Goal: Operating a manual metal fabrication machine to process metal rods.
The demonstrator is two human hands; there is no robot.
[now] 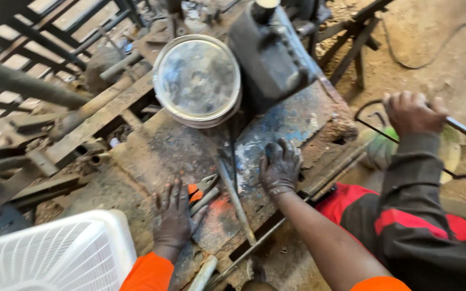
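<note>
My left hand (175, 215), dark with grime below an orange sleeve, lies flat with fingers spread on a dirty metal workbench (152, 156). Its fingertips are beside pliers with orange handles (201, 187). My right hand (280, 168) presses palm-down on the blue-stained part of the bench, fingers slightly curled, holding nothing. A thin metal bar (235, 198) lies on the bench between my two hands.
A round glass-fronted lamp (197, 80) and a dark boxy machine part (271, 51) stand at the bench's far side. A white plastic basket (55, 253) sits at lower left. At right, another person's hand (413, 112), in a dark and red jacket, grips a metal rod.
</note>
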